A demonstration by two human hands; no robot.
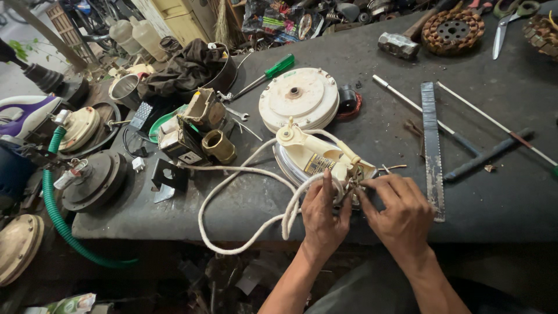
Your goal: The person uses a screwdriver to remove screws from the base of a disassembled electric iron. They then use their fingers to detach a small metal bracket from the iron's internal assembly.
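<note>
Cream-coloured plastic forms the body of the electric iron (314,157), which lies on the dark workbench (372,134) directly ahead of both hands, its rear end opened. The left hand (322,212) is closed loosely around the looped white cord (232,192) where it enters the iron. The right hand (401,212) pinches small wire ends at the terminal area; what exactly the fingertips grip cannot be made out.

Risk: a pull on the cord could strain or snap the exposed wires, in my judgement.

Clearance: the bench edge runs just below both wrists. A flat metal file (433,151) lies close beside the right hand. Open surface remains left of the left hand.
</note>
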